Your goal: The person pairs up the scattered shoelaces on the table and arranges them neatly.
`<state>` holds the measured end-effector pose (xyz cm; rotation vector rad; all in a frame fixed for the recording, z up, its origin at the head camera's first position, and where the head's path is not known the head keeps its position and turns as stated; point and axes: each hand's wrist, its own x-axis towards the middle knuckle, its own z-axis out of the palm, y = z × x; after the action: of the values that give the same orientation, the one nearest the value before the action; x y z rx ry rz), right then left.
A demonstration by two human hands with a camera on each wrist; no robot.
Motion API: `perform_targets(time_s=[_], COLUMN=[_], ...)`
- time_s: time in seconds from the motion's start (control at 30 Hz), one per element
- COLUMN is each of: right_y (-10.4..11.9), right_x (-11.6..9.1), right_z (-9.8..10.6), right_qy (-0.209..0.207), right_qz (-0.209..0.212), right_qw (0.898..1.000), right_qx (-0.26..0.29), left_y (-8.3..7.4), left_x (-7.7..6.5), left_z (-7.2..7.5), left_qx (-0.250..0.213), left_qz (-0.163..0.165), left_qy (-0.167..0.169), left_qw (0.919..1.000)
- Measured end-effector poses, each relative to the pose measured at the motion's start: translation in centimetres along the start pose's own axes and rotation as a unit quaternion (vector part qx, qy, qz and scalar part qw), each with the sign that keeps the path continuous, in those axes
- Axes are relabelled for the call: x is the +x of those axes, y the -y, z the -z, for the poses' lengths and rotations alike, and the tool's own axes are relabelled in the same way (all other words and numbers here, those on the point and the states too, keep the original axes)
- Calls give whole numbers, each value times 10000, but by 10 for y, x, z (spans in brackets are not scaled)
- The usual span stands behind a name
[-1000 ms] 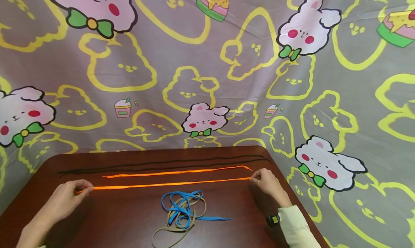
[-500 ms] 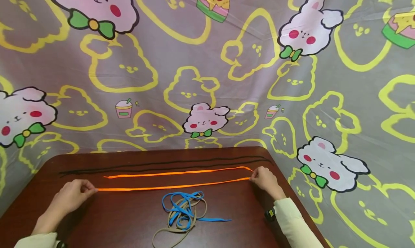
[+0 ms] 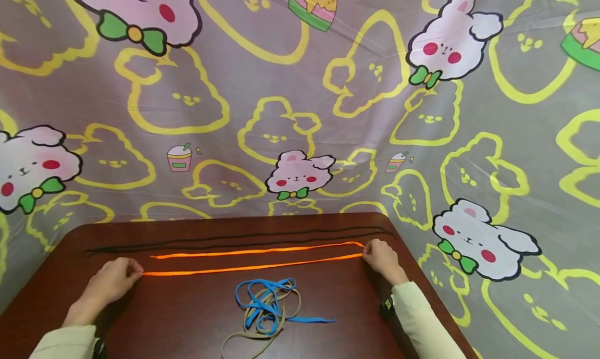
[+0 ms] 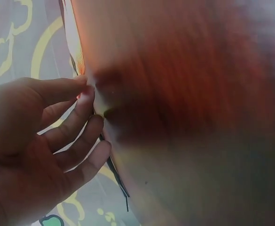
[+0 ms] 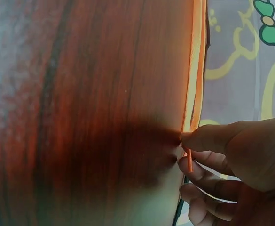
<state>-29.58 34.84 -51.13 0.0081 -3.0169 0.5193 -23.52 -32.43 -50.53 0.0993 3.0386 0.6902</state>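
Observation:
A flat orange shoelace (image 3: pixel 253 268) is stretched nearly straight from side to side over the table. Its left end is pinched between thumb and fingertips of my left hand (image 3: pixel 110 282). My right hand (image 3: pixel 382 257) pinches the other end, and in the right wrist view a short orange tip (image 5: pixel 190 162) sticks out past the thumb. Just beyond lies a second orange shoelace (image 3: pixel 262 251), roughly parallel, its right end bending in close to my right fingers. In the left wrist view the remaining fingers of the left hand (image 4: pixel 57 122) are spread and gently bent.
Farther back, thin black laces (image 3: pixel 100 250) run along the dark wooden table (image 3: pixel 178 317). Nearer me, a blue lace (image 3: pixel 311 320) and a tan lace (image 3: pixel 248 335) lie tangled together. A patterned cloth (image 3: pixel 281 77) hangs behind the table and along its right side.
My left hand has shifted slightly right, and the lace tail that showed behind its fingers is no longer seen. My right hand has moved slightly away from me, still pinching the lace.

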Motion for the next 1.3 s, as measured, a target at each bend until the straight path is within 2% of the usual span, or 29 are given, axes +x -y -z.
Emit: perform_targets(time_s=[0.13,0.33,0.47,0.7,0.97,1.13,1.3], right_y=[2,0,1,1,-3,-4,-7], right_x=[2,3,5,8,9,11,13], right_z=[1,0,1,1,-2,-2,1], right_qy=[-128,28,-26,-133,-156,-168,-49], right_qz=[16,-282,-349,-394,-615,-592,-564], right_qw=[9999,9996,9993,9991,9979,9980,9981], right_qx=[-20,-68,-91,-84,-137,-167,-238], left_y=[-2,-2,-4,-8,-16,-20,-23], left_x=[4,4,6,11,12,14,17], left_z=[0,-3,-5,-6,-9,-8,-5], left_qx=[80,83,75,46,-217,-231,-227], left_qz=[65,281,411,600,1074,1038,1030], left_qy=[-131,-173,-181,-42,132,55,202], left_qw=[9999,9994,9990,9982,9939,9943,9942])
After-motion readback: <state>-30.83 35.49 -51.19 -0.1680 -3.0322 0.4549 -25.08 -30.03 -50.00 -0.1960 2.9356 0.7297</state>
